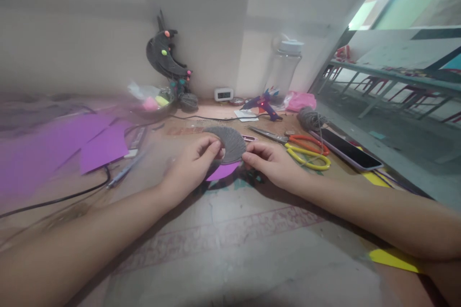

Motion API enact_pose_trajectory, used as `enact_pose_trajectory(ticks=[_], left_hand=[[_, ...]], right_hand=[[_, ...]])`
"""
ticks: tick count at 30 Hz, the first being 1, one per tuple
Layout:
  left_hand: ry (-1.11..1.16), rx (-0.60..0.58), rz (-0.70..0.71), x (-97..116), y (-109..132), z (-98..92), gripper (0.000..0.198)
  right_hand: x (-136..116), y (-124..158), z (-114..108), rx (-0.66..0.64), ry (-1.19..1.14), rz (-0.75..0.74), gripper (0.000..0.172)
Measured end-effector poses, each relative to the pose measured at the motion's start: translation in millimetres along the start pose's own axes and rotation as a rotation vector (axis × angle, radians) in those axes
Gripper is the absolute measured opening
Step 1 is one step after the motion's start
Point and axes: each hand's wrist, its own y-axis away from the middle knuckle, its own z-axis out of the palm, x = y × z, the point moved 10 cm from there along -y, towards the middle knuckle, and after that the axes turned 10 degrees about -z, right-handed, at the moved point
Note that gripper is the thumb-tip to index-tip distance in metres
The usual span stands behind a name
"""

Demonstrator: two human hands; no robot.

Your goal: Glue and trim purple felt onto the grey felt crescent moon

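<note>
A crescent wrapped in grey yarn (233,144) is held low over the middle of the table. My left hand (196,159) pinches its left side between thumb and fingers. On the opposite side, my right hand (272,160) has its thumb and fingertips closed at the crescent's right edge; whether a loose yarn strand is also between them cannot be made out. Just below the crescent lies a piece of purple paper (223,171), partly covered by it. A grey yarn ball (311,119) sits to the right, beyond my right hand.
Scissors with orange and yellow handles (308,157) and a phone (351,149) lie on the right. Behind stand a glue gun (264,105), a small clock (224,94) and a bottle (284,67). A dark crescent decoration (162,55) leans by the wall. Purple sheets (104,146) and a cable (72,196) are left.
</note>
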Motion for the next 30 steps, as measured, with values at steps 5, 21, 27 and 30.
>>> enact_pose_trajectory(ticks=[5,21,27,30], left_hand=[[0.127,-0.053,-0.078,-8,-2,4.8,0.023],[0.17,0.062,-0.241,-32,-9,-7.0,0.039],[0.143,0.06,-0.244,-32,-10,-7.8,0.04],[0.141,0.067,-0.249,-31,-8,-8.2,0.04]], right_hand=[[3,-1,1,-0.004,0.018,-0.006,0.028],[10,-2,-26,0.194,0.086,-0.033,0.023],[2,0,-21,0.17,0.111,-0.042,0.018],[-2,2,-23,0.188,0.149,-0.074,0.017]])
